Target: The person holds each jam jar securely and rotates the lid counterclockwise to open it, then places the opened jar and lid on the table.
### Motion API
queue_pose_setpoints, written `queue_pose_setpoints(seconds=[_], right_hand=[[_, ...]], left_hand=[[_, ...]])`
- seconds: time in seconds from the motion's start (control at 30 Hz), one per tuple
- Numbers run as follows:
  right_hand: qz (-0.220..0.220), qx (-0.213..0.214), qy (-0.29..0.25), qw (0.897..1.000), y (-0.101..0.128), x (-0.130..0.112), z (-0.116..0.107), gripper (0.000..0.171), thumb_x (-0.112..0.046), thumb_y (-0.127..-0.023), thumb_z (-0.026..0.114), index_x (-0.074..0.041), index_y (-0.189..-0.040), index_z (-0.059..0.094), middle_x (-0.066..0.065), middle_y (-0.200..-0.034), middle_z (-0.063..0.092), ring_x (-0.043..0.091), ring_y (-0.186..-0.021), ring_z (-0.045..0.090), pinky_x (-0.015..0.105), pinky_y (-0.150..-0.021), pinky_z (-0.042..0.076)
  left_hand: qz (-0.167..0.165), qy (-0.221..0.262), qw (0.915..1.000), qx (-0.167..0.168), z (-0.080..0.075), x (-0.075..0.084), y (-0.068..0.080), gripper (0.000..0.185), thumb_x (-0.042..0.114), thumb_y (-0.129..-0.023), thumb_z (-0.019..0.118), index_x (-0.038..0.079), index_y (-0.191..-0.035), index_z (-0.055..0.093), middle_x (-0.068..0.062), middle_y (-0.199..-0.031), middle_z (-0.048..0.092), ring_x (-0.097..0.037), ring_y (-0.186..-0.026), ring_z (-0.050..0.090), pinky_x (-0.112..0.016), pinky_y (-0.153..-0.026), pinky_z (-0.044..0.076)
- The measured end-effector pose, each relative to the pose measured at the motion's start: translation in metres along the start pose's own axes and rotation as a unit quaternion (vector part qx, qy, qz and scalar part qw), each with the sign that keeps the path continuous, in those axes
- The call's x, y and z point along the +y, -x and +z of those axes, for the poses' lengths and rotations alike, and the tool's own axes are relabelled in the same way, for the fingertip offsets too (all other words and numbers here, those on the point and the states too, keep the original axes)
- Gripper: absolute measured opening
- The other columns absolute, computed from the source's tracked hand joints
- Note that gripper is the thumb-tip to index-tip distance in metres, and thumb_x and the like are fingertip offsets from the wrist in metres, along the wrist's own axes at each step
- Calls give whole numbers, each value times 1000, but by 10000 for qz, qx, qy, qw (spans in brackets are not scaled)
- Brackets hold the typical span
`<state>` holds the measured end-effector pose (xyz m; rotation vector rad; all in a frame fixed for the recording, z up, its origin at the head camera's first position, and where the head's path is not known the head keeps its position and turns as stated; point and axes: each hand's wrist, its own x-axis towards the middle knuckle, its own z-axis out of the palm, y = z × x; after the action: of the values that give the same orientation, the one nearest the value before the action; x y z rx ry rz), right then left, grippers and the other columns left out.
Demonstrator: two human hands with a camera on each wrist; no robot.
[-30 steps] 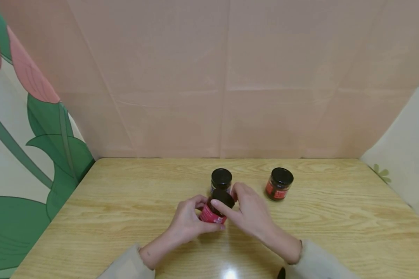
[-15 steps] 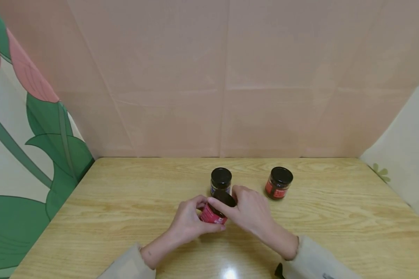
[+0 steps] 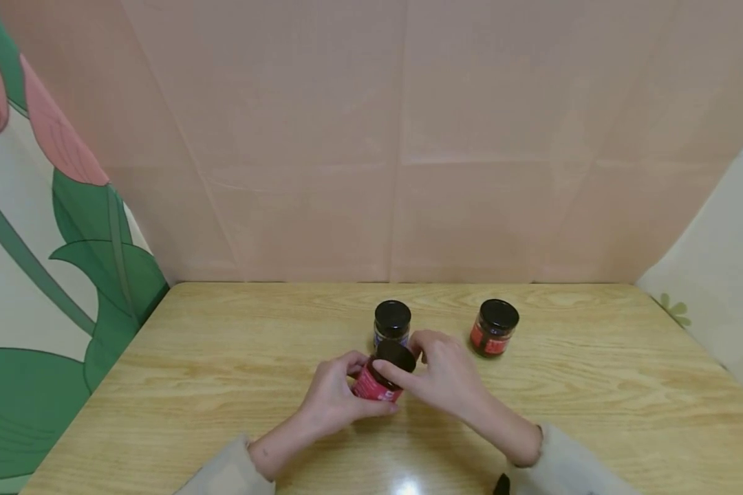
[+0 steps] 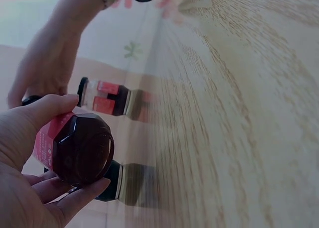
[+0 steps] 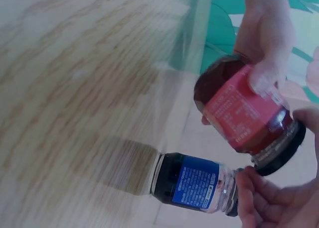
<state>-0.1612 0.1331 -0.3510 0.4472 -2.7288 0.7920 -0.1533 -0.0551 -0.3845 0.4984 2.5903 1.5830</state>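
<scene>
A dark glass jar with a pink-red label (image 3: 376, 386) is held tilted above the table, its black lid (image 3: 395, 355) leaning to the right. My left hand (image 3: 336, 393) grips the jar's body, thumb along the near side; the left wrist view shows its faceted dark base (image 4: 84, 147). My right hand (image 3: 448, 378) pinches the lid's edge between thumb and fingers. In the right wrist view the lid (image 5: 280, 151) sits on the jar's neck. Right behind stands a blue-labelled jar (image 5: 197, 182) with a black lid, partly hidden in the head view by the held jar.
To the right at the back, a red-labelled jar (image 3: 494, 328) with a black lid stands upright on the wooden table (image 3: 254, 330). A plain pinkish sheet (image 3: 297, 172) hangs behind the table's far edge. Flower-patterned walls flank both sides.
The right hand has shifted slightly on the lid, its thumb turning a little back and forth. The left hand keeps its grip on the jar, and the two standing jars stay put.
</scene>
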Motion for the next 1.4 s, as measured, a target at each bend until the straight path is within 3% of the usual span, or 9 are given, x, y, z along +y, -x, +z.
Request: queue_pose_setpoints(seconds=[0.1,0.23,0.53,0.87,1.2,1.4], right_hand=[[-78,-254,-486,9985,-1,2,-2,32,-49,-77,74,-19,-80,65,-9,-76,61,12,-72,54,23,-62,42],[-179,-691,-1155,9907,-2,6,-6,37,-43,-78,75,-11,-96,70,-4,-89,65,11,-81,57,28,-70,49],[-318,-1525,-2122,9647,-5,12,-14,51,-32,-79,77,-6,-121,63,2,-103,65,18,-97,57,28,-79,53],[-328,-1543,-2172,9633,-6,13,-14,53,-32,-80,77,-7,-124,62,4,-109,65,20,-102,56,30,-82,51],[-353,-1260,-2365,9628,-6,16,-16,53,-29,-81,75,-11,-128,59,5,-117,64,20,-104,53,31,-85,49],[-309,-1173,-2467,9615,-7,17,-15,52,-27,-82,74,-7,-127,58,7,-120,65,22,-106,56,29,-85,49]], left_hand=[[8,-11,10000,29,-1,-1,0,53,29,-61,91,10,-102,64,3,-92,68,-11,-86,60,-22,-70,51],[86,-77,9999,36,-2,-3,0,54,30,-61,91,9,-103,64,1,-93,69,-12,-87,60,-23,-72,51],[139,-130,9998,-16,-4,-5,0,57,31,-61,91,8,-106,64,1,-95,70,-12,-89,61,-25,-74,51],[62,-91,9999,-45,-5,-4,-1,57,31,-61,90,8,-107,64,2,-95,70,-13,-89,60,-27,-74,51],[-47,25,10000,-23,-6,-4,-1,57,30,-62,90,9,-108,63,3,-96,69,-13,-91,60,-25,-73,52],[-77,-40,10000,21,-7,-5,0,57,32,-61,90,10,-106,63,3,-96,69,-13,-91,61,-27,-76,51]])
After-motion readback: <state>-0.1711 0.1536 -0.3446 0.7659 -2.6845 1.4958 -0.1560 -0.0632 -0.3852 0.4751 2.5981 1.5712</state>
